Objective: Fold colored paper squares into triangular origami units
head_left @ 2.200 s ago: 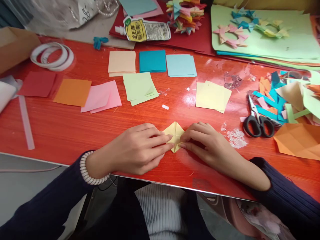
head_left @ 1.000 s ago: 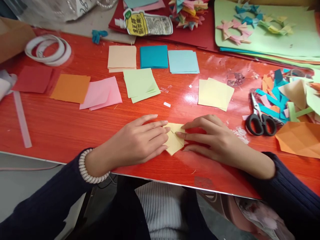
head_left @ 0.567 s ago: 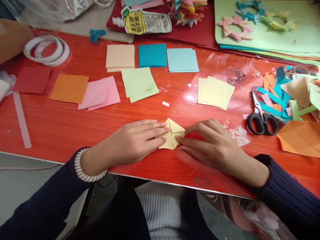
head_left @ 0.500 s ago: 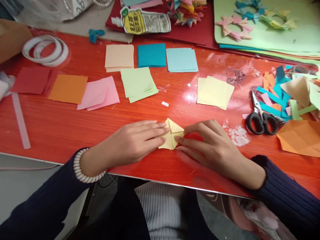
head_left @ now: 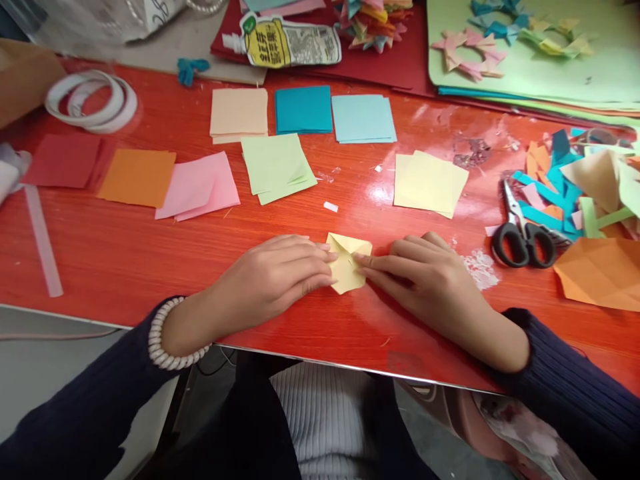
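On the glossy red table (head_left: 125, 260), lower centre of the frame, the left hand (head_left: 273, 280) and right hand (head_left: 425, 280) lie flat with fingers extended, pressing the small folded yellow paper (head_left: 347, 267) between them. On so slick a surface it could slide, skewing the crease.

folded paper (head_left: 347, 270) between hands, scissors (head_left: 523, 233) right

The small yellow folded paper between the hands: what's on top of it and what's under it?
On the yellow folded paper press the fingertips of the left hand and the right hand. It lies flat on the red table; anything beneath it is covered.
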`<action>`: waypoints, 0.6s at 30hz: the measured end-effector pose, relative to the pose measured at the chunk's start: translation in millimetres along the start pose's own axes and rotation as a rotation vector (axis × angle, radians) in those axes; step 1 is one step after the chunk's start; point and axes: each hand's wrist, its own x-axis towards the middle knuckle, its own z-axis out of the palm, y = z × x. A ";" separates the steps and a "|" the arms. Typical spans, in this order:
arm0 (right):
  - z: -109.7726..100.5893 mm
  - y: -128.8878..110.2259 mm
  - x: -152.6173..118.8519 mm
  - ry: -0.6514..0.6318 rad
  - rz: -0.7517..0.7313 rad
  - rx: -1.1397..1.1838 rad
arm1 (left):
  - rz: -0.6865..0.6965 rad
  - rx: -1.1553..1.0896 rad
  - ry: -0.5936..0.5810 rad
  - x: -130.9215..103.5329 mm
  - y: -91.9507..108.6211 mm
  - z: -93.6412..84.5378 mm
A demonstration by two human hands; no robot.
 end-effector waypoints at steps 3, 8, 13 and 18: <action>-0.3 1.8 1.8 0.003 0.036 -0.005 | -0.002 0.059 -0.035 1.1 -1.0 2.4; 1.3 -1.5 2.7 0.024 0.135 0.017 | 0.020 0.239 -0.104 3.0 -2.8 3.7; 5.0 -1.3 3.2 -0.012 0.115 0.078 | 0.082 0.411 -0.116 4.6 -1.0 2.8; 5.0 1.7 6.8 -0.031 -0.050 -0.064 | 0.179 0.522 -0.113 4.2 -0.1 1.7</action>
